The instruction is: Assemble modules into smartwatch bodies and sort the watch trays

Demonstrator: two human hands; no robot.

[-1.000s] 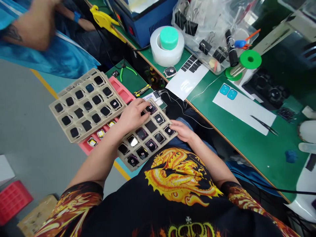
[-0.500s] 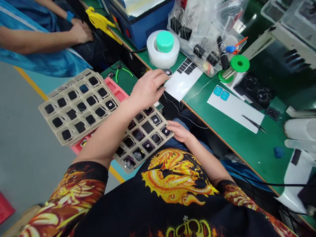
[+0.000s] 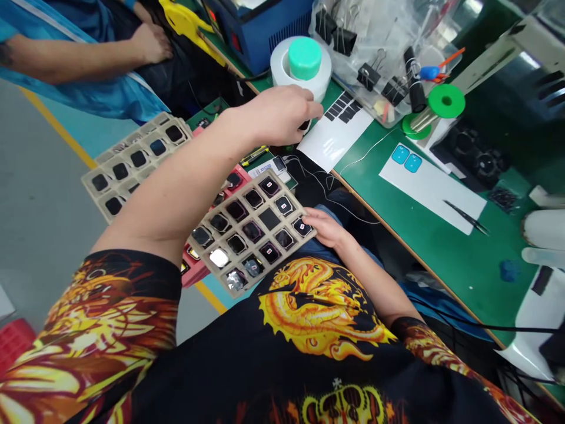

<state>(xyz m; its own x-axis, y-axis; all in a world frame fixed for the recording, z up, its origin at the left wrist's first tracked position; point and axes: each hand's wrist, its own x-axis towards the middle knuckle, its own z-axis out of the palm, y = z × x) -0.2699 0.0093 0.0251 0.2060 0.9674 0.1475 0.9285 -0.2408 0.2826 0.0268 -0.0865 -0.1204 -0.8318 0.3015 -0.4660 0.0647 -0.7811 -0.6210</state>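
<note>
My left hand (image 3: 282,115) reaches out over the green bench edge. Its fingers curl down around a small black square part (image 3: 304,125) that sits beside a white sheet (image 3: 335,138); most of the part is hidden under them. My right hand (image 3: 329,229) grips the near corner of a tan compartment tray (image 3: 258,227) resting on my lap. That tray holds several small black square parts in its pockets.
A second tan tray (image 3: 132,156) lies on a pink tray (image 3: 241,175) at left. On the green bench (image 3: 441,259) are a white tape roll (image 3: 282,62), blue machine (image 3: 260,29), clip bag (image 3: 375,53), green spool (image 3: 446,101) and tweezers (image 3: 468,218). Another person's arm (image 3: 88,59) is at far left.
My left hand has left the tray on my lap and moved up and right to the small black part on the bench edge. My right hand has stayed at the tray corner.
</note>
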